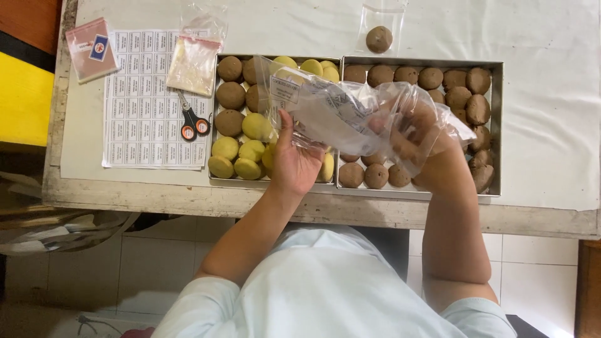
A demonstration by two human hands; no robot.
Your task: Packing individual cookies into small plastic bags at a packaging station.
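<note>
white-covered table (551, 125), both hands (350, 147) around clear plastic bag (350, 112)

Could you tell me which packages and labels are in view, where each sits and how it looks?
Clear plastic bag: held by both hands over the trays, crinkled, white label.
Label sheet: left on table, white grid of stickers.
Small red-tinted packet: far left corner.
Clear bag: top, holding one brown cookie.
Cream-filled packet: above scissors.

Clear plastic bag (350, 116) with white label, crumpled, held above 2 cookie trays, opening toward right
</note>
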